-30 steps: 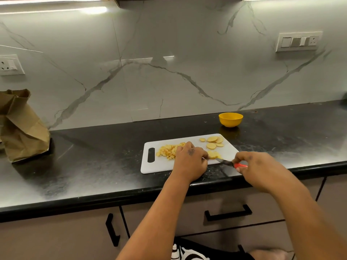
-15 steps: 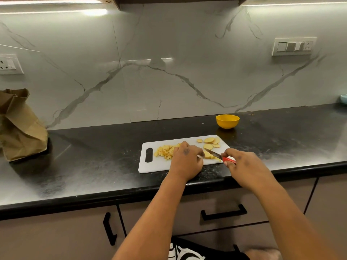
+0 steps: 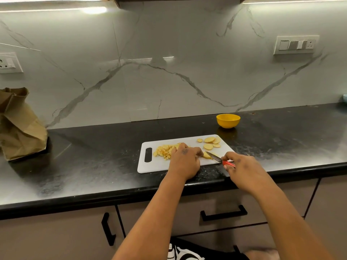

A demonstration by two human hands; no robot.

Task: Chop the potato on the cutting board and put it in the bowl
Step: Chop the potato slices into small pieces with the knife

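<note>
A white cutting board (image 3: 152, 166) lies near the counter's front edge. On its left part sits a pile of chopped potato pieces (image 3: 164, 151); several round potato slices (image 3: 210, 143) lie at its far right corner. My left hand (image 3: 185, 162) holds down a potato slice (image 3: 207, 155) at the board's middle with curled fingers. My right hand (image 3: 242, 169) grips a red-handled knife (image 3: 219, 159), whose blade tip rests at that slice. A yellow bowl (image 3: 228, 120) stands behind the board's right corner; its inside is hidden.
The black counter (image 3: 93, 156) runs the full width. A crumpled brown paper bag (image 3: 18, 124) stands at the far left against the marble wall. A pale blue object (image 3: 345, 98) shows at the right edge. Cabinet handles (image 3: 223, 214) sit below the counter.
My right hand with the knife has moved left and forward, bringing the blade onto the slice under my left fingers. The left hand has stayed on the board.
</note>
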